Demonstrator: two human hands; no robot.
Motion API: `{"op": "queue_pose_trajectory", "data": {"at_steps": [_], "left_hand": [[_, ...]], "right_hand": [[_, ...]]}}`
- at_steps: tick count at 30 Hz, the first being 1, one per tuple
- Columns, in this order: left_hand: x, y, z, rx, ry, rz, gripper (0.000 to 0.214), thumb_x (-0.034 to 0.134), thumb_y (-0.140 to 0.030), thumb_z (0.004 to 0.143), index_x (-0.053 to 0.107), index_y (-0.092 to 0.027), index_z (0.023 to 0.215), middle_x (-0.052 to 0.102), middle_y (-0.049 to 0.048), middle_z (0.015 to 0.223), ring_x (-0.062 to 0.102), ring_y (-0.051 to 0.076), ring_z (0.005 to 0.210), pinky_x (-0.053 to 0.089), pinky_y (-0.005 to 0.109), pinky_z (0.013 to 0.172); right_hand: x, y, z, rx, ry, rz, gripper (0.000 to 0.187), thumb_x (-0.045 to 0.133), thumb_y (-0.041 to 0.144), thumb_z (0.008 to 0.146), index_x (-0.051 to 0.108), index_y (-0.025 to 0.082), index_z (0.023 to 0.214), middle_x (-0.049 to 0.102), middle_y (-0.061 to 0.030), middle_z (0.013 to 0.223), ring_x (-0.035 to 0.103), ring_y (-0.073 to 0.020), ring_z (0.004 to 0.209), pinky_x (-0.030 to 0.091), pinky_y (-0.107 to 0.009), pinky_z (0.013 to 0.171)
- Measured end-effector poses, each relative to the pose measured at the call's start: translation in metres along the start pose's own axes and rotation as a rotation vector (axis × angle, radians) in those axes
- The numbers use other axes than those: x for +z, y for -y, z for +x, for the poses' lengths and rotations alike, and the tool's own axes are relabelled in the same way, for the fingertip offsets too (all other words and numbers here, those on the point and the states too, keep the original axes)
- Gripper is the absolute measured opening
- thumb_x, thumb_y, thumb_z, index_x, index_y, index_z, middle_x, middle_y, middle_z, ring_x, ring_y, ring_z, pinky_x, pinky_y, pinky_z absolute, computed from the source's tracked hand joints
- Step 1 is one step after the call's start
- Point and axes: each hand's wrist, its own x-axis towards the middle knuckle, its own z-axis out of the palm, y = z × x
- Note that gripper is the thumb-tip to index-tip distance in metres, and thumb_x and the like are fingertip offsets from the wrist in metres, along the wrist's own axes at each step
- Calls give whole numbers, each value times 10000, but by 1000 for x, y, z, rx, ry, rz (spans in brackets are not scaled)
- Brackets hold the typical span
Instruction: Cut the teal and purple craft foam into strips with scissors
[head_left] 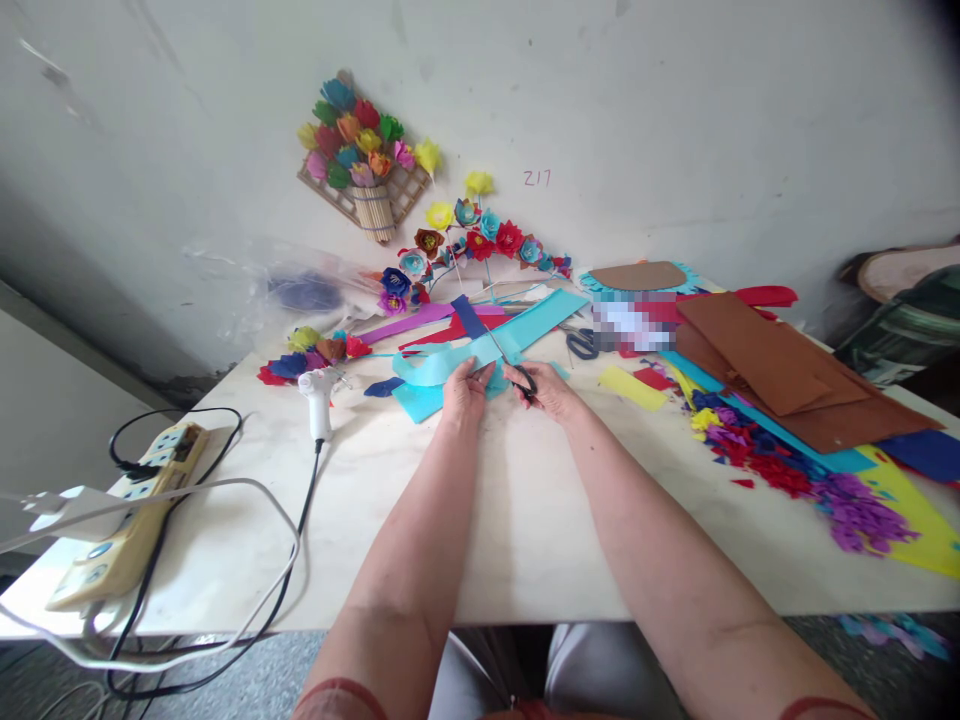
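Note:
My left hand (466, 388) is closed on a long light-blue paper strip (435, 368), which curls off to the left and runs up to the right across the table. In my right hand (551, 392) is a pair of black-handled scissors (528, 382), its blades pointing up and left over the blue strip. A turquoise paper piece (420, 402) lies flat under my left hand. Just beyond the hands, a dark blue strip (469, 318) and a purple strip (409, 322) lie among other paper.
A white glue gun (318, 400) stands at left, its cord near a power strip (135, 520). Paper flowers (480, 242) stand at the back. Other scissors (583, 344) lie right of the strip. Brown sheets (787, 370) and paper scraps (772, 468) cover the right side.

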Motion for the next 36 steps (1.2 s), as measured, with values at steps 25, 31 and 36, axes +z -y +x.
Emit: {"op": "queue_pose_trajectory", "data": {"at_steps": [25, 31, 36], "left_hand": [[-2, 1, 4, 26, 15, -11, 141, 537, 8, 735, 559, -132, 732, 633, 26, 695, 653, 144, 718, 530, 364, 854], [-2, 0, 3, 24, 8, -23, 142, 545, -2, 732, 566, -140, 706, 640, 33, 698, 663, 171, 819, 525, 360, 863], [-2, -1, 2, 22, 28, -31, 132, 549, -8, 736, 572, -134, 708, 648, 37, 709, 667, 172, 830, 525, 349, 862]], "right_hand": [[1, -5, 8, 60, -122, -71, 424, 780, 458, 588, 475, 163, 604, 488, 50, 423, 403, -38, 302, 312, -158, 304], [1, 2, 1, 90, -49, 28, 411, 730, 508, 645, 538, 149, 705, 519, 27, 432, 441, -63, 311, 347, -173, 306], [-1, 3, -1, 63, 1, 14, 446, 653, 557, 707, 572, 123, 776, 554, -5, 457, 478, -83, 318, 256, -170, 263]]}}
